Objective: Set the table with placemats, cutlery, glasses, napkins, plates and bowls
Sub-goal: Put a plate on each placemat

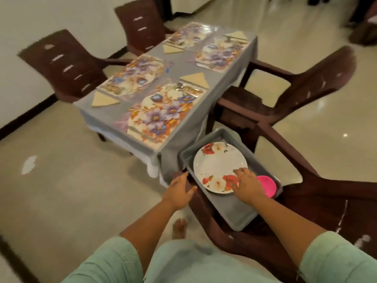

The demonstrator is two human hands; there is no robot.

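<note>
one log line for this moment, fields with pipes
stage: fetching plates | right hand: fingers on floral plate in grey tub | left hand: open by tub edge | table: placemats, napkins set, no plates

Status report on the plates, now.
Right hand on the floral plate in the grey tub, grip not closed. Left hand open at the tub's edge. Placemats and napkins laid; nothing blocking.
</note>
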